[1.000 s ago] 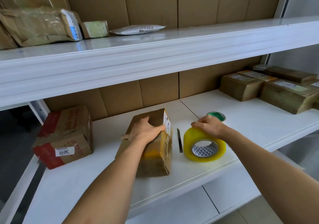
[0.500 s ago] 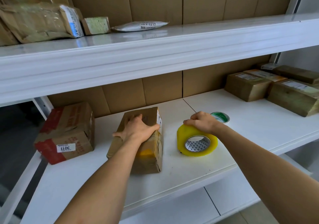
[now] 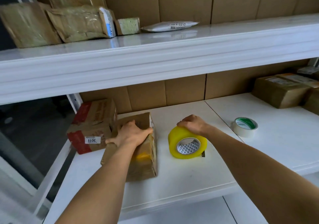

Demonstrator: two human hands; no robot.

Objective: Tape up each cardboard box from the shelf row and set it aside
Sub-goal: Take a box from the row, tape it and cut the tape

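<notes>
Your left hand lies on top of the box on the lower shelf, fingers curled over its far right edge and thumb spread toward the left, so the grip is closed on the box. The box stands near the shelf's front, a yellow tape patch showing on its top just below your wrist. Its left rear corner touches, or all but touches, the red-and-brown box with the "3011" label; the blur there keeps me from saying which.

Your right hand curls over the top of the yellow tape roll, which stands on edge just right of the box, its core facing you. The grip there is closed on the roll. A small dark tool pokes out from behind the roll's lower right; only its tip shows.

Farther right, apart from your hand, a white tape roll with a green core lies flat. At the far right sit taped brown boxes.

On the upper shelf lie brown parcels and a grey mailer bag, against a cardboard back wall.
</notes>
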